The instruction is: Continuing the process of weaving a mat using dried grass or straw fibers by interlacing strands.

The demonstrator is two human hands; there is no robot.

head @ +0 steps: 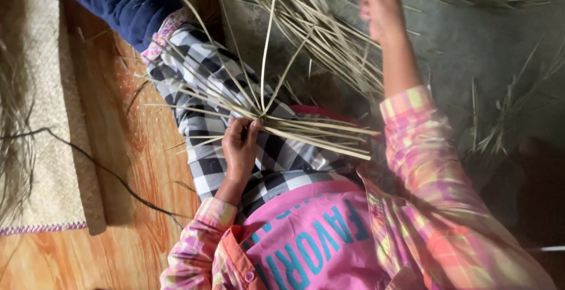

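The left hand (240, 143) pinches a crossed bundle of dried reed strips (276, 116) at its centre, just above the checkered cloth (259, 160) on the lap. Beyond the bundle, the right hand (376, 1) closes its fingers on loose strips from the reed pile (335, 42) on the grey floor (471, 48). A woven mat (47, 119) lies well left of the bundle.
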